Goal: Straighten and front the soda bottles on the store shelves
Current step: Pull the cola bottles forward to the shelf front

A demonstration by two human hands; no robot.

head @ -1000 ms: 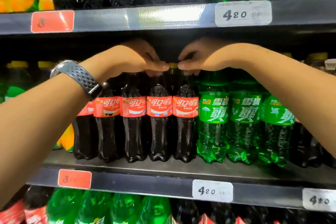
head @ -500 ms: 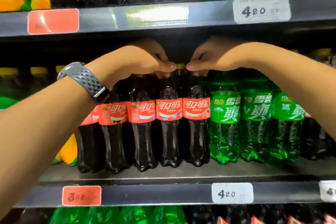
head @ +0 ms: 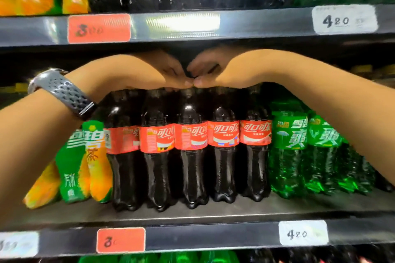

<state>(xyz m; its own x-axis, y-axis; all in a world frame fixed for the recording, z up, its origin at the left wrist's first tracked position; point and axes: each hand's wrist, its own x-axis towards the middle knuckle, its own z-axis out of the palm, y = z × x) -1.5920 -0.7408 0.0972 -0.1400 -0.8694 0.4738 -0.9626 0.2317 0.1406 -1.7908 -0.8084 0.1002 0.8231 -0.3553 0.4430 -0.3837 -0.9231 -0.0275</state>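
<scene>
Left hand (head: 149,74) and right hand (head: 215,70) curl over the cola bottles (head: 192,156); I cannot tell their grip. Draw the row evenly forward to the shelf (head: 213,236) edge, labels outward.

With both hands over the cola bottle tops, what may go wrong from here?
The left hand and right hand are up at the tops of the cola bottles, so a hard pull may tip them forward off the shelf. The tilted yellow bottles beside the left forearm may get knocked over.

cola btls (head: 190,156) tops behind L hand (head: 147,72), R hand (head: 215,70), red tag (head: 99,28) blurred
</scene>
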